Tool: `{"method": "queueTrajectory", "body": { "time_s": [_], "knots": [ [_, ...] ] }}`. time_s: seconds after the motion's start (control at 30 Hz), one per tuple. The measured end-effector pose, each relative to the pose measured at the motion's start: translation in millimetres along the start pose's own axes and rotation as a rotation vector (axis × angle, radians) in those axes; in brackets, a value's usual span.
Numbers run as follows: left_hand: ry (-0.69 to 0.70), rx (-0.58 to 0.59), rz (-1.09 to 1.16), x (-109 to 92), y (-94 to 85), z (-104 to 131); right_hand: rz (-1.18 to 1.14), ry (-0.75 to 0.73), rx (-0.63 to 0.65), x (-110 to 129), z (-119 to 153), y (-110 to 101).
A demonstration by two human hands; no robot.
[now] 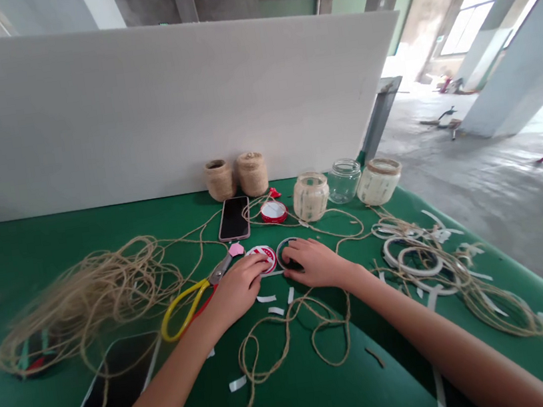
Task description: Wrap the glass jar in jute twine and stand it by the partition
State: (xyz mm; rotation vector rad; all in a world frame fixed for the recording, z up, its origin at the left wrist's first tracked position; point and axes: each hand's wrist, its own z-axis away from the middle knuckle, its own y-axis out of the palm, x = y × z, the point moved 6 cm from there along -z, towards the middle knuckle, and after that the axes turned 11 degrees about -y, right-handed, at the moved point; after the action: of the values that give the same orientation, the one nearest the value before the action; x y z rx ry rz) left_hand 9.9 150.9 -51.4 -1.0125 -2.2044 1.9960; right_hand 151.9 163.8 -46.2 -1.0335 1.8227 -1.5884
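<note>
My left hand (236, 289) has its fingertips on a red-and-white round tape roll (265, 257), with the thumb hidden. Beside it, my right hand (317, 263) curls its fingers over the rim of another tape roll (282, 248), dark inside with a pale edge. A thin white strip lies below the two rolls. Scissors (188, 309) with yellow and red handles lie partly under my left hand, a pink piece (236, 249) near their tip. Loose jute twine (286, 343) loops over the green table in front of my hands, among short white tape pieces (276, 310).
Two twine-wrapped jars (253, 176), a phone (234, 219) and a red tape roll (273, 211) stand or lie behind. Several glass jars (311, 196) are at back right. Tangled twine (110, 280) spreads left; white rings (418, 257) and twine lie right. A white board (162, 111) borders the back.
</note>
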Motion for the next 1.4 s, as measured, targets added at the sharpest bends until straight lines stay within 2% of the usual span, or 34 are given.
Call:
{"method": "queueTrajectory", "body": {
  "time_s": [0.53,0.8,1.1,1.4],
  "knots": [
    [-0.020,-0.026,0.098,-4.3,-2.6,-3.9,0.102,0.157,0.079,-12.8,1.9,5.2],
    [0.036,-0.001,0.215,0.8,-0.2,-13.9,0.102,0.145,0.080,-10.8,1.9,3.4],
    [0.064,0.016,0.212,1.3,0.9,-12.8,0.087,0.128,0.096,-11.1,1.5,4.5],
    [0.007,-0.037,0.176,1.3,3.9,-12.4,0.079,0.116,0.108,-10.1,0.7,6.9]
  ]
}}
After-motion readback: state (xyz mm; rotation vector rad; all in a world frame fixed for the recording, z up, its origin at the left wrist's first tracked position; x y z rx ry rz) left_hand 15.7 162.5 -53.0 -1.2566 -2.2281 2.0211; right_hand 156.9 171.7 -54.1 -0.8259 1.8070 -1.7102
